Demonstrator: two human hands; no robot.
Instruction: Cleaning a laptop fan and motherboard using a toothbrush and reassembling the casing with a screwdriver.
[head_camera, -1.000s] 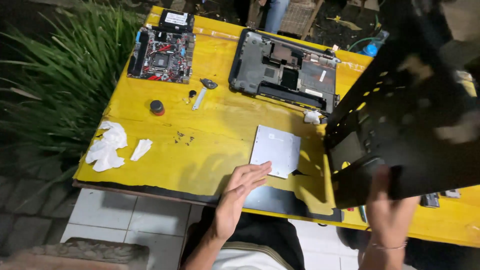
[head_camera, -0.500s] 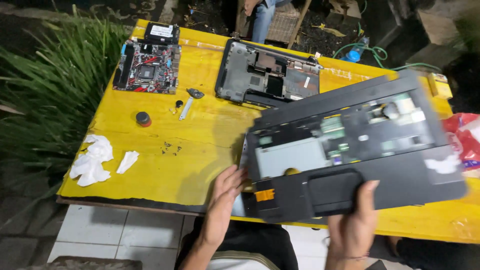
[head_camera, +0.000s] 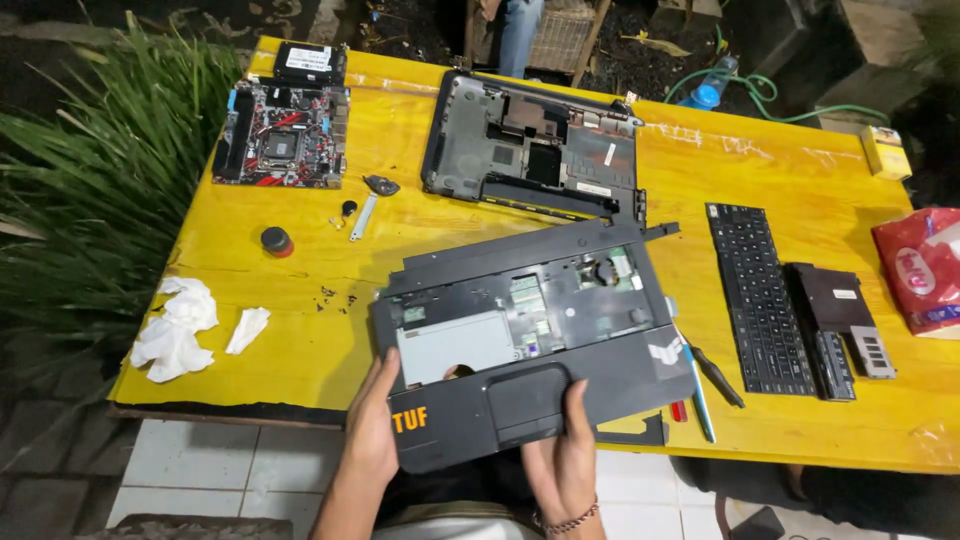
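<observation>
Both hands' grip, left hand (head_camera: 372, 432) and right hand (head_camera: 566, 462), is clamped on the laptop cover's (head_camera: 530, 330) near edge; best kept level over the desk's (head_camera: 300, 290) front edge.

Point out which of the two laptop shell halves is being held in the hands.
The palmrest cover with the touchpad, nearest the table's front edge: left hand and right hand grip its near edge. The bottom case lies untouched farther back.

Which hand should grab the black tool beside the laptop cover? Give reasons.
Probably right: the right hand grips the laptop cover nearer the black tool by its right corner; the left hand holds the far side.
</observation>
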